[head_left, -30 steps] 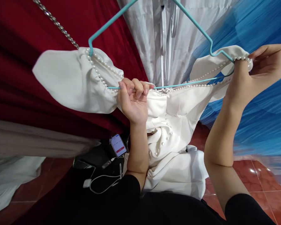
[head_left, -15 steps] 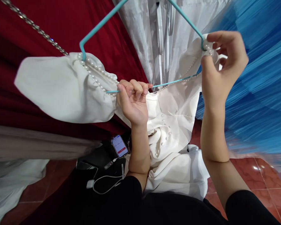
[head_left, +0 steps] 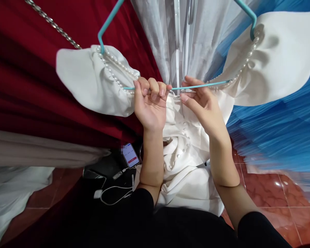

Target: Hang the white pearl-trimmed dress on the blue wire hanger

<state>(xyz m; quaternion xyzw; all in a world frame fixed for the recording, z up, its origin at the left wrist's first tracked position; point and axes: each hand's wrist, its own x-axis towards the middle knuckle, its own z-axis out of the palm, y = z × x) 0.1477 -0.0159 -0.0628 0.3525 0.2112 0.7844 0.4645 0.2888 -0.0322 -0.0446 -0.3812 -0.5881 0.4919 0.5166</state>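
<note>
A white dress (head_left: pixel 187 148) with puffed sleeves and a pearl-trimmed neckline hangs on a light blue hanger (head_left: pixel 110 20). My left hand (head_left: pixel 152 106) has its fingers curled round the hanger's lower bar, beside the left sleeve (head_left: pixel 77 77). Close to the middle of that bar is my right hand (head_left: pixel 205 106), thumb and fingers apart, at the neckline; whether its fingertips touch the cloth I cannot tell. The right sleeve (head_left: pixel 281 58) spreads out on its own from the hanger's right shoulder. Pearl-like buttons run down the dress front, and its skirt lies bunched near my lap.
Dark red cloth (head_left: pixel 119 44) hangs at the left with a sparkling chain (head_left: pixel 53 22) over it. White cloth (head_left: pixel 155 38) hangs behind, blue tulle (head_left: pixel 274 137) at the right. A lit phone (head_left: pixel 130 155) with a white cable (head_left: pixel 113 203) lies on a black surface.
My right hand has left the hanger's right shoulder and moved left and down to the middle of the bar. The right sleeve now fans outward. My left hand keeps its grip.
</note>
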